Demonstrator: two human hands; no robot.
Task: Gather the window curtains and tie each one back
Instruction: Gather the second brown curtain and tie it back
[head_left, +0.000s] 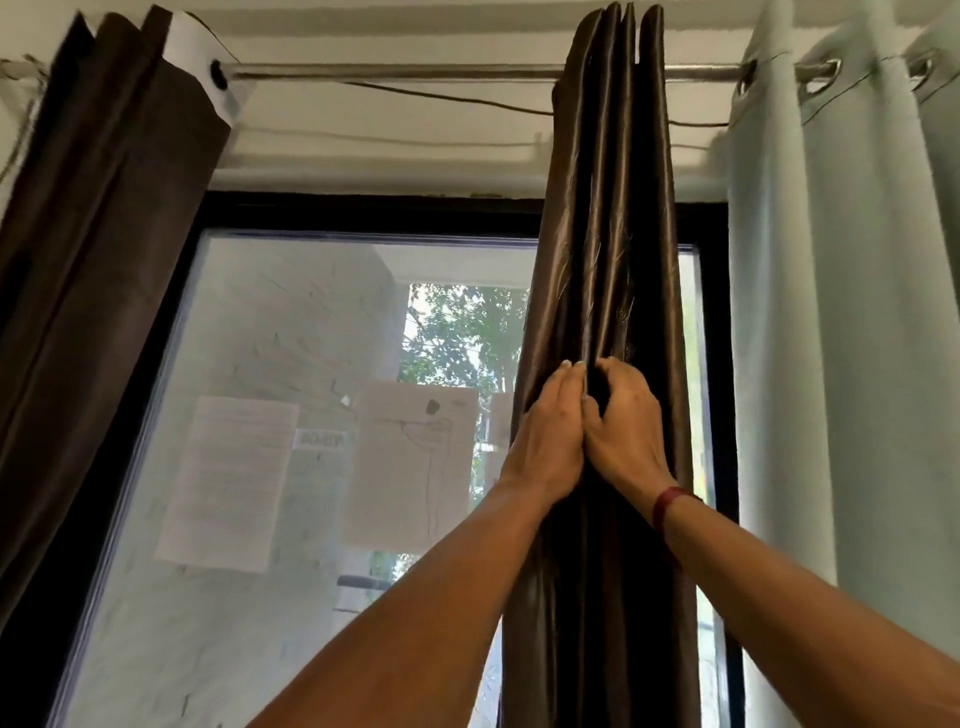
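A shiny dark brown curtain (608, 208) hangs bunched into narrow folds from the metal rod (395, 71), right of the window's middle. Both my hands are raised against it at mid height, side by side. My left hand (545, 431) lies on the folds with its fingertips tucked into a crease. Just to its right, my right hand (628, 421) has its fingers curled into the same folds, gripping the fabric. A second dark brown curtain (104, 234) hangs gathered at the far left. I see no tie-back.
A pale blue-white curtain (841, 312) with metal eyelets hangs at the right. The black-framed window (363, 213) shows sheets of paper (228, 478) stuck on the glass. A thin cord (441, 98) sags under the rod.
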